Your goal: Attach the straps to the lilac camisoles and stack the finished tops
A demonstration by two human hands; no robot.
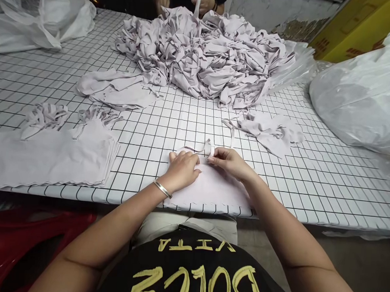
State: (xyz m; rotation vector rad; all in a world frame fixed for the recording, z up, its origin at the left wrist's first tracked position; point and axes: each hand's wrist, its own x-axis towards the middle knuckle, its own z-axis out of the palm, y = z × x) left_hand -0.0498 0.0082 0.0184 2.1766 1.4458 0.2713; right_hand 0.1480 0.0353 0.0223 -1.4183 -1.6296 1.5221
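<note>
A pale lilac fabric piece (pixel 212 187) lies flat at the table's near edge, with a thin strap (pixel 205 147) looping up at its top. My left hand (pixel 181 169), a silver bangle on its wrist, rests on the piece with fingers curled down on the cloth. My right hand (pixel 229 161) pinches the cloth at the base of the strap. The two hands almost touch.
A neat stack of the same pieces (pixel 49 157) lies at the left. A large tangled heap (pixel 205 51) fills the far middle of the checkered table (pixel 310 177), with loose pieces (pixel 269 132) nearby. Plastic bags (pixel 361 97) sit right and far left. Another person's hands (pixel 204 2) work behind the heap.
</note>
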